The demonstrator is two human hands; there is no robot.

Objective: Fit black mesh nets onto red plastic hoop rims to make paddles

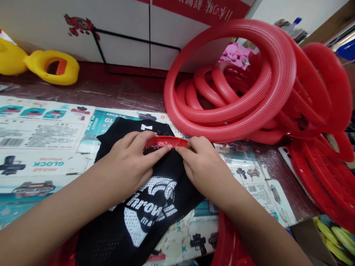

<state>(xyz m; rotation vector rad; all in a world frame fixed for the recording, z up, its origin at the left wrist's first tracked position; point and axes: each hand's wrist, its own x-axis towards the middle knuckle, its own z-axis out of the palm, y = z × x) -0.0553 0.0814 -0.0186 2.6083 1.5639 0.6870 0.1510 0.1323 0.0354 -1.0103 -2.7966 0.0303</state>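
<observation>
A black mesh cloth [116, 236] with white lettering lies spread over the printed cardboard in front of me. At its upper part, a curved red plastic piece [173, 141] shows through, with the cloth against its edge. My left hand [133, 159] grips the left end of this piece, its thumb pressed near the middle of the edge. On the other end, my right hand [198, 162] has its fingers curled over the rim and the thumb close to the left thumb. The lower part of the red piece is hidden by cloth and hands.
Large ribbed red rings [230, 127] are heaped at the back right, beside more red plastic parts [324, 173]. Yellow plastic pieces [62, 79] lie at the back left. A white carton [124, 22] stands behind. Printed cardboard [47, 136] covers the table; an open box [310, 236] sits lower right.
</observation>
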